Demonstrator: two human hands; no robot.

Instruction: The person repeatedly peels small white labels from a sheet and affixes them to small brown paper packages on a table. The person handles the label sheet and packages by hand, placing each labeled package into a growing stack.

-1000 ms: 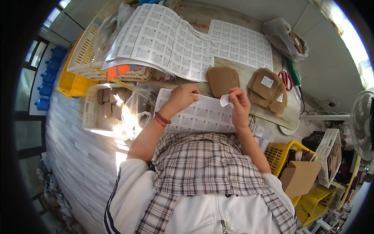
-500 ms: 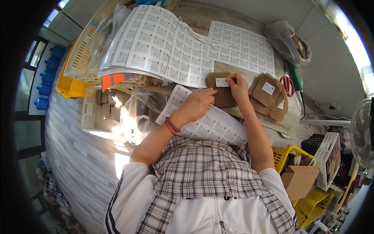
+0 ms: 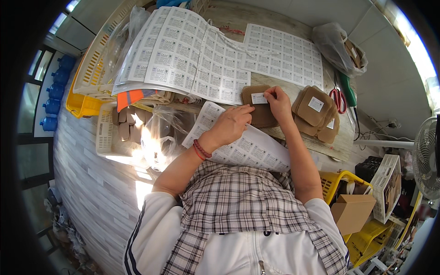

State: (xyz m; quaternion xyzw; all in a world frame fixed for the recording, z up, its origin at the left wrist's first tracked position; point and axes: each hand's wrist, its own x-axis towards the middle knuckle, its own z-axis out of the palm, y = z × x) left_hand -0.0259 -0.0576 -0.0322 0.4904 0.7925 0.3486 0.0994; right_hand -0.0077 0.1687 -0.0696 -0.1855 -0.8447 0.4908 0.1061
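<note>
My right hand (image 3: 278, 103) is closed in a pinch on the right end of a small white label (image 3: 259, 98). That label lies over the upper part of a brown rounded-square pad (image 3: 264, 118) on the table. Stretched out flat, my left hand (image 3: 230, 124) rests on a sheet of labels (image 3: 254, 153), its fingertips at the pad's left edge. The sheet slopes from the table edge toward my lap, partly under my forearms. Right of my right hand is a stack of similar brown pads (image 3: 304, 115), the top one bearing a white label (image 3: 316, 104).
Further label sheets (image 3: 178, 50) cover the table's back left, with another sheet (image 3: 286, 52) at the back. Red-handled scissors (image 3: 338, 101) and a green-handled tool (image 3: 347, 89) lie at right. A plastic bag (image 3: 337, 48) stands behind them. Left below is a white basket (image 3: 104, 133) of brown pieces.
The label has shifted slightly left on the pad and now lies flatter, with my right fingers still at its right end. My left hand has barely moved.
</note>
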